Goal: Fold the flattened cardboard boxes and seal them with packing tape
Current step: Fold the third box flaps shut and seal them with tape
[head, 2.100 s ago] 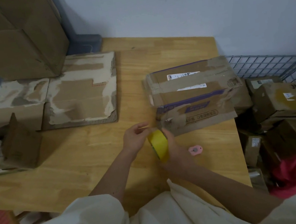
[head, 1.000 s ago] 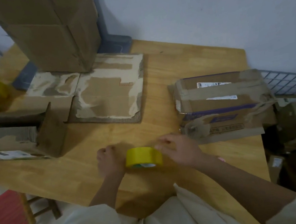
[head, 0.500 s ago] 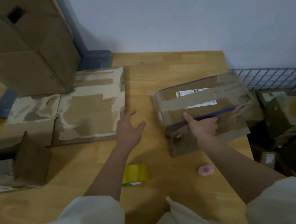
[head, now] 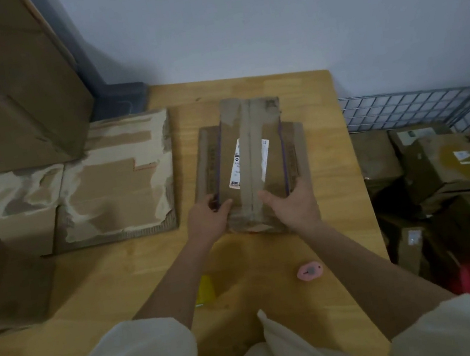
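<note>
1. The flattened cardboard box (head: 255, 156) lies on the wooden table (head: 336, 223), right of centre, near the table's right edge.
2. Its long axis runs away from the person, from the near edge of the table toward the wall. The far end points at the wall; the near end points at the person.
3. A band of brown tape runs lengthwise down the middle of the box, over a white label (head: 235, 165). Side flaps lie spread flat to the left and right.
4. The left hand (head: 208, 220) holds the near left corner of the box, fingers curled over the edge.
5. The right hand (head: 292, 205) holds the near right corner, thumb on the top face and fingers wrapped round the side.
6. The yellow tape roll (head: 205, 288) lies on the table between the forearms, partly hidden by the left arm.
7. A small pink cutter (head: 309, 271) lies on the table near the right forearm, apart from the box.
8. A torn cardboard sheet (head: 117, 181) lies flat left of the box, not touching it.
9. A wire basket (head: 419, 105) of cartons stands beside the table's right edge.
</note>
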